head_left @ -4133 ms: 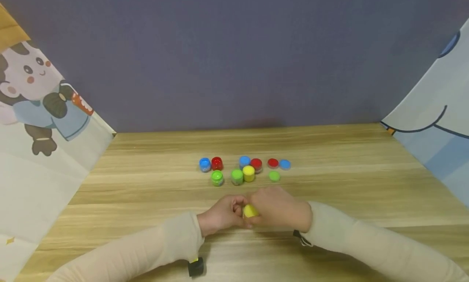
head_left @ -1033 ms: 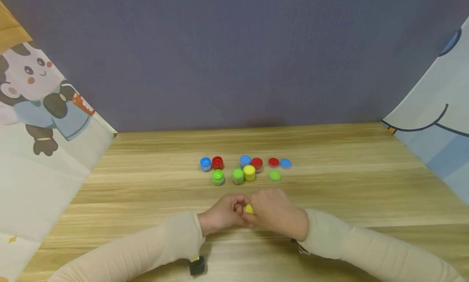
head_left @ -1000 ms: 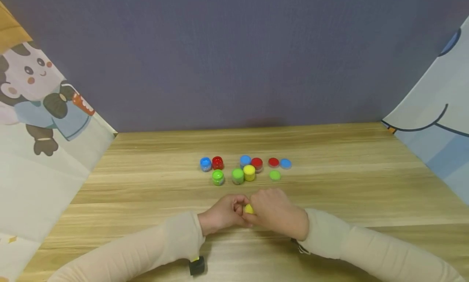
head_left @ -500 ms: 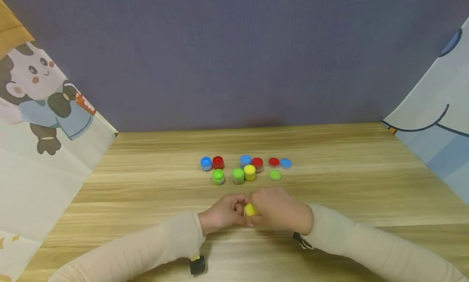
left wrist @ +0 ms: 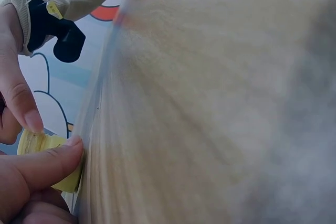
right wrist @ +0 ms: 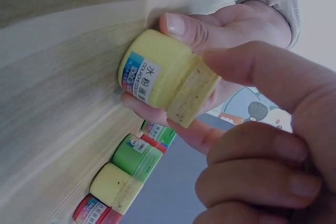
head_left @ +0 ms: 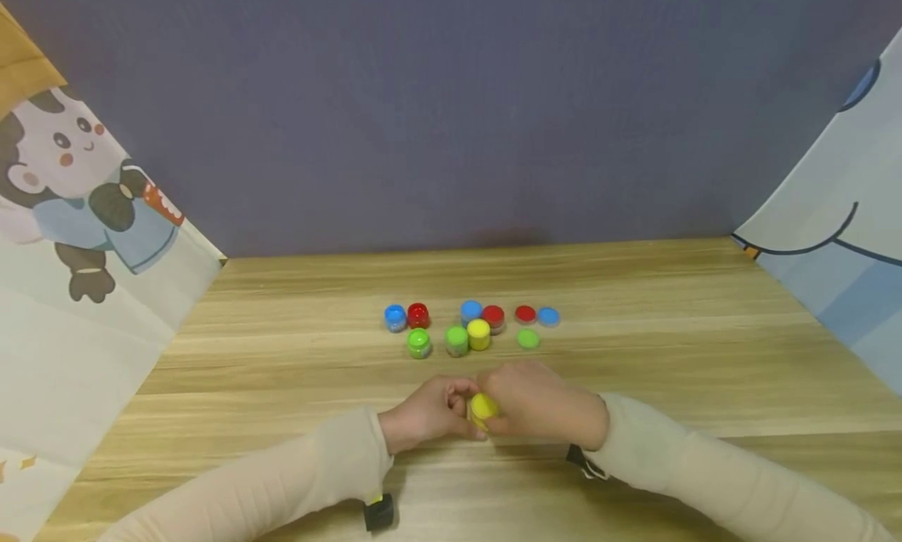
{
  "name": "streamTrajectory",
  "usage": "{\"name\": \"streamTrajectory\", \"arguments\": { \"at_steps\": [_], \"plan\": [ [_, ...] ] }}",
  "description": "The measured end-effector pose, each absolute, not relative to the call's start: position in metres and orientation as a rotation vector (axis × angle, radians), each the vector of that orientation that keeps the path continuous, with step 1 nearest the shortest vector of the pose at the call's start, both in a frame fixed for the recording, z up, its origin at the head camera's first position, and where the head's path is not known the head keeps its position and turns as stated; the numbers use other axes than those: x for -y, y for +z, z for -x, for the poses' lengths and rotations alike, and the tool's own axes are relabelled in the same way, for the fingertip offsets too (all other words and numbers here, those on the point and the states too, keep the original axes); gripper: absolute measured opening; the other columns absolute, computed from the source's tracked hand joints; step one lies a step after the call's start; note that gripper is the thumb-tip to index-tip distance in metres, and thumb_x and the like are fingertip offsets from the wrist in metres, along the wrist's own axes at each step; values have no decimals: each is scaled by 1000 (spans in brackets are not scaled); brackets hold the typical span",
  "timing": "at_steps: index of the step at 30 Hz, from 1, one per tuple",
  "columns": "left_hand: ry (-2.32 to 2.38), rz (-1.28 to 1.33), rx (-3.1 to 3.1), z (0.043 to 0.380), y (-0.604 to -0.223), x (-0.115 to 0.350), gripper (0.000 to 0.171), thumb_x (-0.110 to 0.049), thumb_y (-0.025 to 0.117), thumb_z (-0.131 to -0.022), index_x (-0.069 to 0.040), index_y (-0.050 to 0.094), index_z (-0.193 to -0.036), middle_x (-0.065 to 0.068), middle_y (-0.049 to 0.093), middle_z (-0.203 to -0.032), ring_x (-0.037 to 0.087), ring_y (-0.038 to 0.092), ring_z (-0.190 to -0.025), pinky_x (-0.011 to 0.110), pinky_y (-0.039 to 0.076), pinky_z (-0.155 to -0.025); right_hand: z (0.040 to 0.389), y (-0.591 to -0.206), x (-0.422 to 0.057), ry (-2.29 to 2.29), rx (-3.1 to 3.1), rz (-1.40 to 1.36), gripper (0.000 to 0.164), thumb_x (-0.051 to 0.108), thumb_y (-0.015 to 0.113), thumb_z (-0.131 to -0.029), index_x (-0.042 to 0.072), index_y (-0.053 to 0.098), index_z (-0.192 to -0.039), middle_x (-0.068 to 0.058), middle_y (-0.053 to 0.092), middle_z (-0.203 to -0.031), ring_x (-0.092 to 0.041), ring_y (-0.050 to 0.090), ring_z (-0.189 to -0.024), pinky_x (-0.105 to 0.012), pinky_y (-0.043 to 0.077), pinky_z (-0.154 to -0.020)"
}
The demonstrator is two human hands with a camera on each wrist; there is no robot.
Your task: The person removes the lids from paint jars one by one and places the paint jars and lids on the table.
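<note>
A small yellow paint jar [right wrist: 157, 72] stands on the table between both hands, with printed labels on its side. My left hand [head_left: 426, 413] grips the jar's body, thumb on the near side and fingers round the far side. At the jar's yellow lid [right wrist: 194, 95], my right hand [head_left: 543, 405] pinches the rim between thumb and forefinger, the other fingers curled in. The lid is seated on the jar. In the left wrist view, the left thumb [left wrist: 58, 163] lies along the jar, and the right hand's fingertip touches the lid's edge.
Beyond the hands stand uncapped blue [head_left: 395, 318], red [head_left: 418, 316] and green [head_left: 419, 344] jars. To their right are capped blue [head_left: 471, 311], red [head_left: 493, 317], green [head_left: 456, 340] and yellow [head_left: 478, 334] jars. Loose red [head_left: 524, 315], blue [head_left: 549, 316] and green [head_left: 528, 339] lids lie farther right.
The right hand and wrist have turned on the lid and shifted slightly right, so more of the yellow top shows than a second ago. The left hand and the jar have stayed in place.
</note>
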State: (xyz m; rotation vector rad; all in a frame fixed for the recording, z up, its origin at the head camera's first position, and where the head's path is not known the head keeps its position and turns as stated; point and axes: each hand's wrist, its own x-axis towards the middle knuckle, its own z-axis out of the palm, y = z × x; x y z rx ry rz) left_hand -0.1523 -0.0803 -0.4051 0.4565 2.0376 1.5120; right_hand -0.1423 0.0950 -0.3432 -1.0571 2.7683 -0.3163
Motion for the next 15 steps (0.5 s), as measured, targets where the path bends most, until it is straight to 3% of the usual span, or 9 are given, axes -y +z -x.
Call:
{"name": "streamTrajectory", "arguments": {
  "at_steps": [15],
  "plan": [
    [1504, -442, -2066, 152, -406, 80, 44, 5, 78, -68, -4, 64, -109, -2, 46, -58, 7, 36, -50, 16, 30, -46, 139, -340, -105, -385, -2770, 959, 19, 20, 74, -76, 12, 57, -76, 8, 46, -59, -6, 40, -52, -20, 35, -47]
  ]
}}
